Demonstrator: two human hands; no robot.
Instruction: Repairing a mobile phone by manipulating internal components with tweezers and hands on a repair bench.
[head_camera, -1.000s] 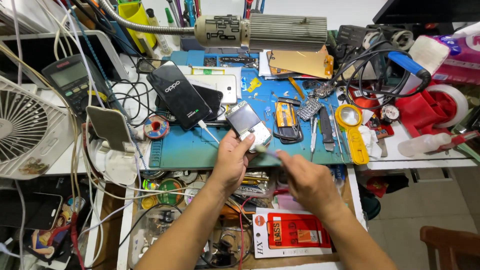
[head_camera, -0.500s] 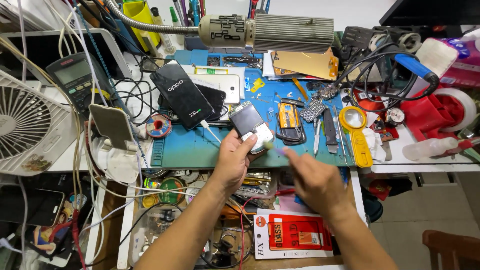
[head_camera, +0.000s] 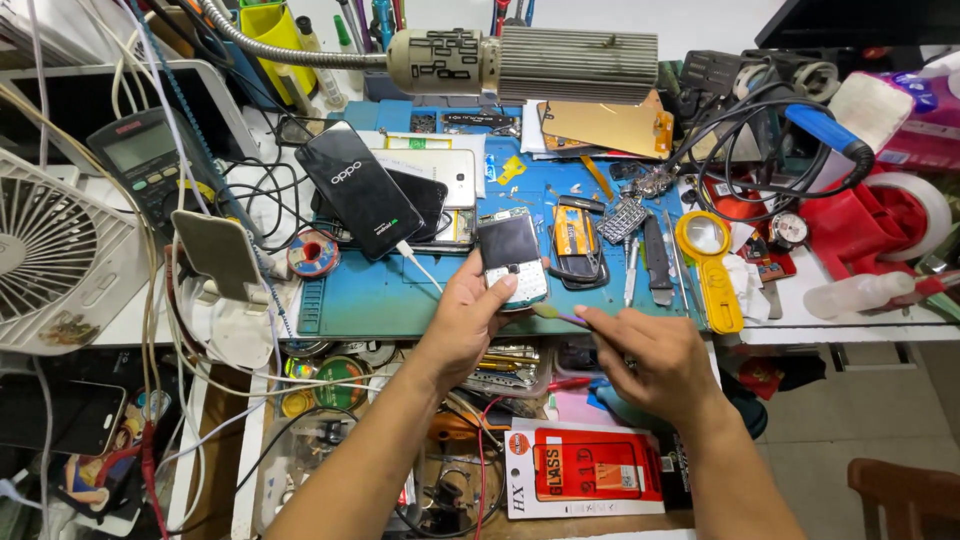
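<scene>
The left hand (head_camera: 470, 315) clamps a small keypad phone (head_camera: 513, 258) by its lower end, thumb across the keys and fingers curled under the back, so the handset tilts up off the near edge of the blue work mat (head_camera: 370, 295). The right hand (head_camera: 650, 360) pinches a thin flat prying tool (head_camera: 556, 316) between thumb and fingertips, its tip right beside the phone's lower right corner.

The phone looks light and rigid, with a glossy dark screen that is likely slippery and easy to crack (the plastic seams probably chip too), so the sides and lower body seem the safest places to grip. The tool appears slim and slightly springy. A disassembled orange-fronted phone (head_camera: 572, 238) lies just beyond, and a yellow magnifier (head_camera: 708, 262) sits farther right.
</scene>
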